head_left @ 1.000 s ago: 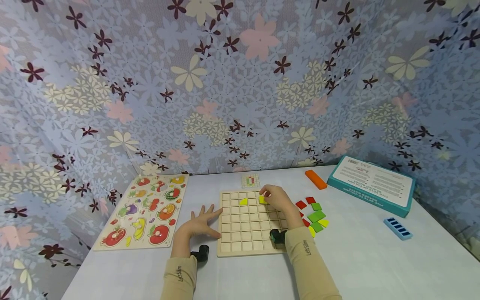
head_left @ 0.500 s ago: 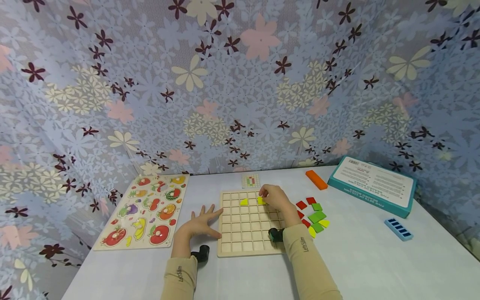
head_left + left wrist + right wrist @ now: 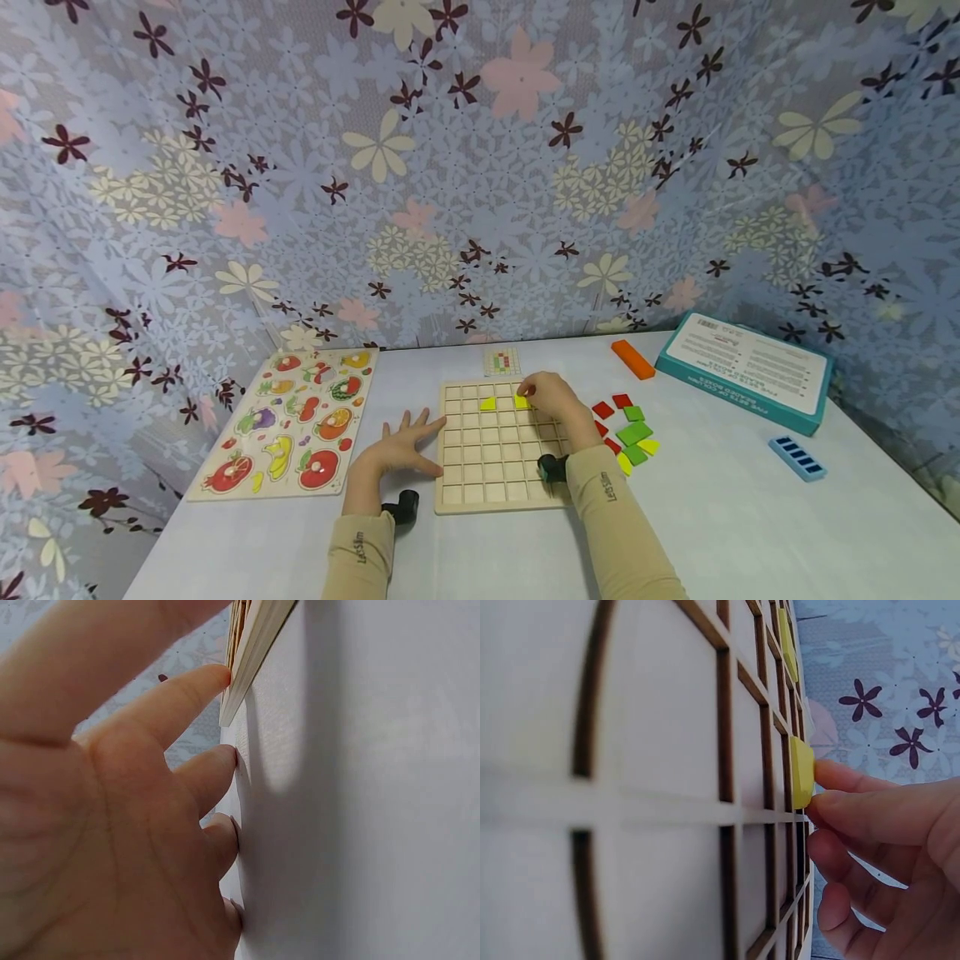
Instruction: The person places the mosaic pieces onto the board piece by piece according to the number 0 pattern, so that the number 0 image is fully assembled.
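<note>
A wooden grid board (image 3: 472, 475) lies on the table. My right hand (image 3: 553, 396) is over its far right part, thumb and index finger pinching a yellow tile (image 3: 802, 774) at one of the squares. Another yellow tile (image 3: 488, 404), with one slanted side, lies in a square further left. My left hand (image 3: 397, 446) spreads its fingers beside the board's left edge. In the left wrist view its index fingertip (image 3: 219, 675) touches the board's side, while the other fingertips rest on the table.
Red, green and yellow tiles (image 3: 633, 433) lie loose right of the board. A small pattern card (image 3: 501, 362) sits behind it. Around stand a fruit puzzle (image 3: 303, 433), an orange block (image 3: 632, 359), a teal box (image 3: 738, 375) and a blue slotted piece (image 3: 797, 457).
My right hand has shifted slightly left with the yellow tile, which now sits lower at its square. The left hand stays where it was.
</note>
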The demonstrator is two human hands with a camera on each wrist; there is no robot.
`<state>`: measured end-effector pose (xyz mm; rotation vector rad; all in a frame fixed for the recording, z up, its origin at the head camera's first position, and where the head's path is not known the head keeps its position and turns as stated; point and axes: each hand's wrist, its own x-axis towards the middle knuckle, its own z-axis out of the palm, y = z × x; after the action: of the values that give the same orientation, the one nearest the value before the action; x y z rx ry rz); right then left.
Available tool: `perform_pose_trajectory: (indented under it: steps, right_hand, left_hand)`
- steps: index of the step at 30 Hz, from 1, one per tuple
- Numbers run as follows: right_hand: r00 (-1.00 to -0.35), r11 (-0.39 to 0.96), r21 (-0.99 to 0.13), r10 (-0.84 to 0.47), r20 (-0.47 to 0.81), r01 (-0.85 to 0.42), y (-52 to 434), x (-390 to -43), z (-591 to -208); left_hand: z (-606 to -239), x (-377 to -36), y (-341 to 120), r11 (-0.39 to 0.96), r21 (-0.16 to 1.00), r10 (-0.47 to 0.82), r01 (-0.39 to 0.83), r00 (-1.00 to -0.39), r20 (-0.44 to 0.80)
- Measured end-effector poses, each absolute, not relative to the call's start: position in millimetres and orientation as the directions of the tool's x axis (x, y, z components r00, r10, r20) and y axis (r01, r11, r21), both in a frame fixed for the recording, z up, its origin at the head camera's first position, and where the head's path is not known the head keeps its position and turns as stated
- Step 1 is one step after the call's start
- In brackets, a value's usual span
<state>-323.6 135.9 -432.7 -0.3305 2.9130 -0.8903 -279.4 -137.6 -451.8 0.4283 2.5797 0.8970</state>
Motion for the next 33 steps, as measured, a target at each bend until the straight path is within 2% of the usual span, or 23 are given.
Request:
perform_pose_trajectory:
  steps: [11,22,33]
  right_hand:
    - [-0.973,0.799,-0.578,-0.228,-0.042,-0.162,137.2,-324.3,-434.5]
    - [-0.964,0.785,-0.584,-0.266,-0.017,-0.206,142.8,-322.4,-433.2]
    - [-0.972,0.772,-0.61,-0.236,-0.016,-0.178,152.4,-316.4,-429.7]
  left_hand:
    - [-451.0,-279.0,-137.4,0.75,0.643,0.396,0.156,-0.884,-0.247]
    - [-449.3,-278.4,-136.7,0.751,0.641,0.398,0.156,-0.882,-0.252]
    - [-451.4,-278.9,-137.6,0.752,0.641,0.396,0.152,-0.882,-0.256]
